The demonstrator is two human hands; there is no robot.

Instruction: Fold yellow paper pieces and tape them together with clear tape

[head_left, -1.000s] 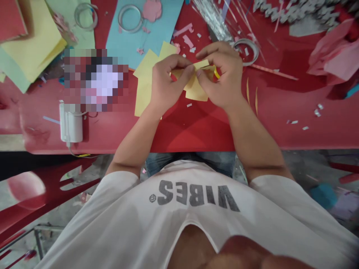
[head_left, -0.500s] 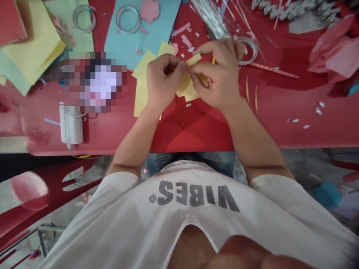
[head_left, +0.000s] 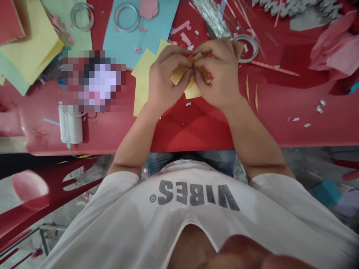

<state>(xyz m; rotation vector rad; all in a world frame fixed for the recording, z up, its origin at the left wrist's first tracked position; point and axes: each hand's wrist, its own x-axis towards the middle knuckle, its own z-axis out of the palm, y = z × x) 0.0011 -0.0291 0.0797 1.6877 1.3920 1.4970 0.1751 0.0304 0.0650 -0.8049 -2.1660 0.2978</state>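
My left hand (head_left: 166,80) and my right hand (head_left: 223,74) meet fingertip to fingertip above the table. Both are closed in a pinch on a small strip of yellow paper (head_left: 197,56), most of which the fingers hide. Under and beside them lie several yellow paper pieces (head_left: 141,87), with one piece (head_left: 193,91) showing below the fingertips. Two thin curved yellow slivers (head_left: 256,98) rest right of my right wrist. A roll of tape (head_left: 248,48) lies just behind my right hand.
On the red table (head_left: 193,130) are a light blue sheet (head_left: 112,37), a tape roll (head_left: 126,16), a pink paper flower (head_left: 149,9), silver tinsel (head_left: 209,16) and a striped stick (head_left: 273,68). A white power bank (head_left: 70,125) with a cable sits left. Crumpled pink paper (head_left: 343,48) lies right.
My left hand's fingers have risen and come against my right fingertips. The yellow strip, plainly visible before, is now mostly covered by the fingers.
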